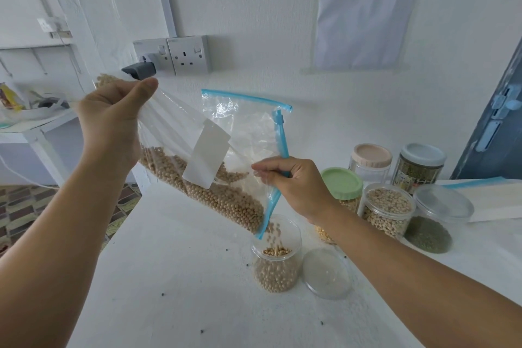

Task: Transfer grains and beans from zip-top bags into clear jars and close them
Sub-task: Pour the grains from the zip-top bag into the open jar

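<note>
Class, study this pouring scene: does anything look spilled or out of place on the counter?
Yes. A few dark specks lie scattered on the white counter around the open jar, looking like stray bits. The beans falling from the bag land inside the jar.

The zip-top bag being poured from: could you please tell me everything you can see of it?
The zip-top bag is clear, thin plastic with a blue zip strip and a white blank label on its side. It is tilted, bottom corner raised, part full of tan beans sliding to its open lower corner and falling into a clear jar. The left hand grips its raised bottom; the right hand pinches the zip edge.
</note>
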